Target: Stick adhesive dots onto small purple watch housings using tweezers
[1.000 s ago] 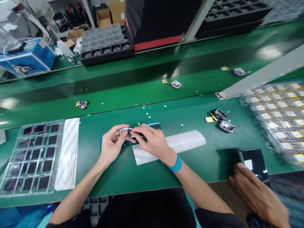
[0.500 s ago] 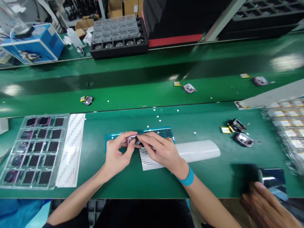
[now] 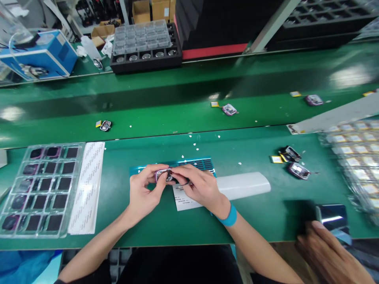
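My left hand and my right hand meet over the green bench, both pinching one small purple watch case. The left fingers grip its left side, the right fingertips press on its right end, and a thin dark wire hangs beneath it. Under the hands lie a teal sheet and a white printed slip. A white curved strip lies to the right of my right wrist, which wears a blue band.
A clear tray of dark cases and a white label sheet lie left. Loose purple cases sit right, beside trays of yellow parts. Another person's hand rests by a dark phone. More cases lie on the conveyor.
The view shifted a little; my hands keep working the same purple case, with small finger movements. The other person's hand stays near the phone.
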Demonstrator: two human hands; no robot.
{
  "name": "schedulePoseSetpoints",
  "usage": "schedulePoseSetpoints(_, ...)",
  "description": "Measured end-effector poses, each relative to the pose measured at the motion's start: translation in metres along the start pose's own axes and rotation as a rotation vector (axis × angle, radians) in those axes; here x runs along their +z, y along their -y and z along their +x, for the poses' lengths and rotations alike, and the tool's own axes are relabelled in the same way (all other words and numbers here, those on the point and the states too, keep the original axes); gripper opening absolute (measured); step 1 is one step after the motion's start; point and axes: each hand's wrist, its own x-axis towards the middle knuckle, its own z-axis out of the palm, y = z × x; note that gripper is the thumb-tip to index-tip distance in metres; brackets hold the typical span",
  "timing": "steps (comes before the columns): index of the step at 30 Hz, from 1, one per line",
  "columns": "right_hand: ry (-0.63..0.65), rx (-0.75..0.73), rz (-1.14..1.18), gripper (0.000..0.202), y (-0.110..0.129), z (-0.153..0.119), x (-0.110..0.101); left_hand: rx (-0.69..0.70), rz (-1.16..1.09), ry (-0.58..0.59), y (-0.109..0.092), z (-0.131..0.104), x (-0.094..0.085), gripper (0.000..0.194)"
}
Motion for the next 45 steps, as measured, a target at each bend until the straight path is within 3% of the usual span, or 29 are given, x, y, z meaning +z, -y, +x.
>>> schedulePoseSetpoints(3,-0.022,0.075,0.139,0.011,-0.002,0.003,0.001,-0.044,-0.066,0.057,0.004,0.004,-0.002,0.009)
schedulePoseSetpoints(7,0.0,0.07,0.209,0.009,-0.005,0.007,-0.001,-0.11,-0.114,0.15,0.009,0.006,-0.001,0.014)
schedulePoseSetpoints(14,-0.026,-0.006,-0.031,0.018,-0.004,0.004,-0.005,-0.246,-0.262,0.302,0.005,0.008,-0.002,0.023)
schedulePoseSetpoints(20,0.052,-0.117,-0.123,0.032,-0.009,0.002,-0.008,-0.284,-0.355,0.315,0.004,0.011,-0.003,0.029)
schedulePoseSetpoints(28,0.076,-0.091,0.017,0.023,-0.013,0.003,-0.009,-0.292,-0.316,0.357,0.006,0.009,-0.004,0.039)
schedulePoseSetpoints(39,0.126,-0.055,-0.022,0.022,-0.017,-0.001,-0.012,-0.317,-0.263,0.362,0.01,0.009,-0.002,0.026)
schedulePoseSetpoints(45,0.121,-0.046,0.071,0.018,-0.018,0.003,-0.015,-0.337,-0.265,0.346,0.011,0.009,-0.003,0.023)
